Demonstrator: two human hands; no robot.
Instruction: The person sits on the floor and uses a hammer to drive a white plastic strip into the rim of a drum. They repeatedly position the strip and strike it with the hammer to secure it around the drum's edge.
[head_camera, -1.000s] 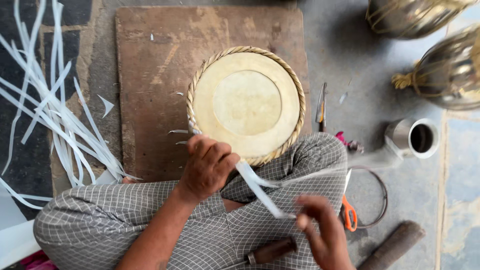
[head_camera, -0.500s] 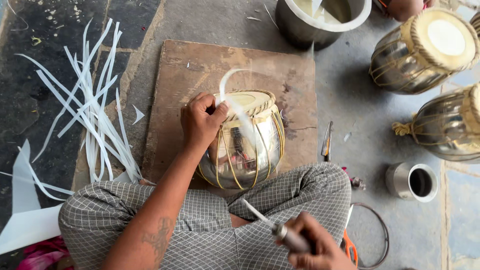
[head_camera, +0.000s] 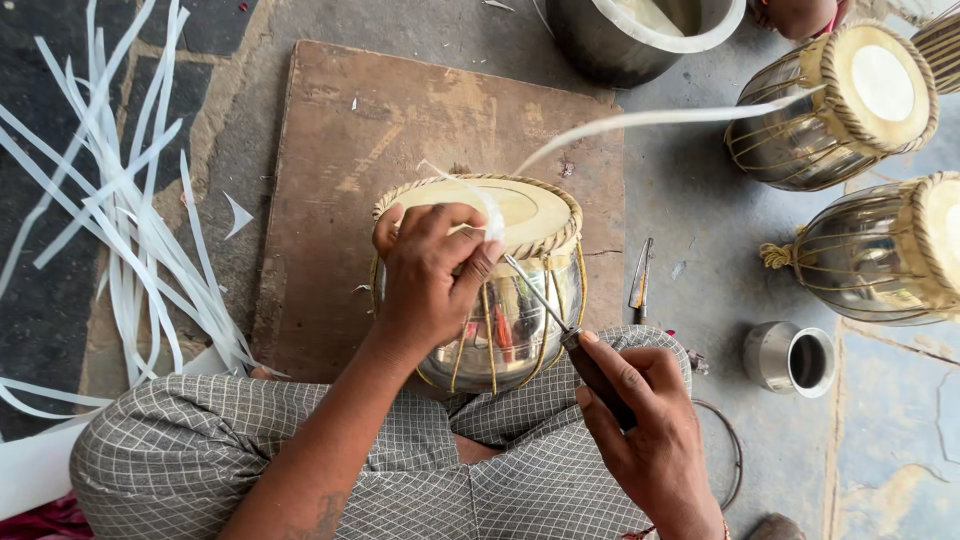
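Observation:
A shiny metal drum (head_camera: 500, 320) with a pale skin head and a braided rim stands tilted on a wooden board (head_camera: 340, 150) in front of my crossed legs. My left hand (head_camera: 425, 285) rests over the drum's near rim and pinches a white strip (head_camera: 640, 120) that arcs away to the upper right. My right hand (head_camera: 645, 430) grips a dark-handled awl (head_camera: 560, 320). The awl's metal tip points at the rim, right beside my left fingers.
Several loose white strips (head_camera: 120, 220) lie on the floor at the left. Two finished drums (head_camera: 830, 100) (head_camera: 880, 250) sit at the right. A steel pot (head_camera: 640, 35) is at the top, a small steel cup (head_camera: 790, 358) and a hand tool (head_camera: 640, 280) at the right.
The drum went from head-up to tilted on its side. My right hand picked up the awl and brought its tip to the rim. The strip now swings out to the upper right.

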